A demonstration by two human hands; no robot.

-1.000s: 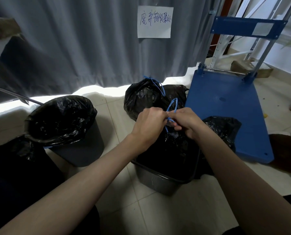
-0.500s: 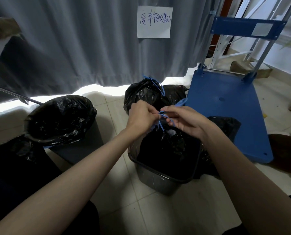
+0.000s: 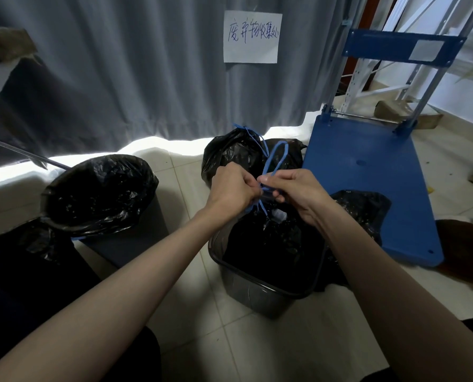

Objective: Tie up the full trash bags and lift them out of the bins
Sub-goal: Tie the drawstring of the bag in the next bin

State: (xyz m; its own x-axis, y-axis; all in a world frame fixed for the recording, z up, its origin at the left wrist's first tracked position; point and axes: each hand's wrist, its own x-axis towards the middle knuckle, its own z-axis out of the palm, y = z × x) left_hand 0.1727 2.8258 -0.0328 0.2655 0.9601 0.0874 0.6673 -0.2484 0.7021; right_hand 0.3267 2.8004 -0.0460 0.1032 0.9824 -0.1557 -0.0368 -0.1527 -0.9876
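Curtain (image 3: 119,78) hangs behind two tied black bags (image 3: 230,158) on the floor, with a lined bin (image 3: 100,194) at left and a blue cart (image 3: 367,175) at right. Over the near bin (image 3: 257,296), still holding its trash bag (image 3: 271,244), the left hand (image 3: 232,188) and right hand (image 3: 298,193) both pinch the blue drawstring (image 3: 275,158) with curled fingers. Handwritten characters mark the paper sign (image 3: 252,37), which I can't read.

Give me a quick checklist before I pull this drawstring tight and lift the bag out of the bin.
1. Left hand grips the blue drawstring: ok.
2. Right hand pinches the drawstring: ok.
3. Knot finished: cannot tell, fingers hide it.
4. Bag free of the bin rim: ok.
5. Floor spot beside the tied bag: ok.
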